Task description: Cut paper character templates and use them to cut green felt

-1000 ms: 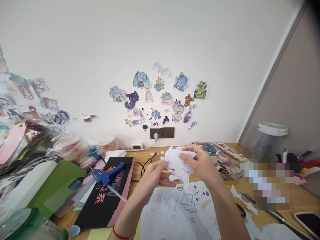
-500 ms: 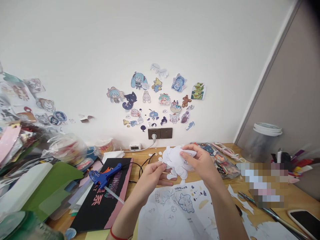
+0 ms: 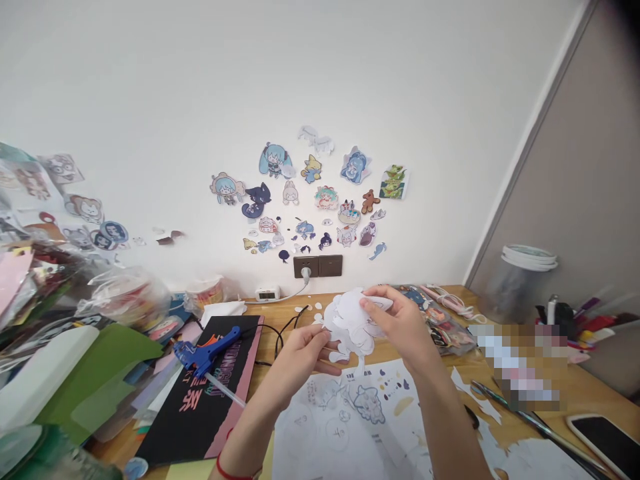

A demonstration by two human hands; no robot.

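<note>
Both my hands hold white paper cutouts [image 3: 345,323] above the desk. My left hand [image 3: 310,350] pinches their left edge between thumb and fingers, the other fingers spread beneath. On the right, the thumb and fingers of my right hand [image 3: 393,317] grip a pointed white piece that lies over the larger cutout. Whether the pieces are joined I cannot tell. Below my hands lies a printed pattern sheet [image 3: 345,440] with line drawings and small coloured shapes.
A blue glue gun [image 3: 207,353] rests on a black and pink box [image 3: 175,420]. Paper scraps [image 3: 540,460], a phone [image 3: 607,440] and a lidded bucket [image 3: 520,287] are at right. Paper characters cover the wall. Bagged craft materials [image 3: 130,297] crowd the left.
The cutouts have tilted a little in my hands, and more of their layered edges show. The whole view has shifted slightly. Both hands keep their grip.
</note>
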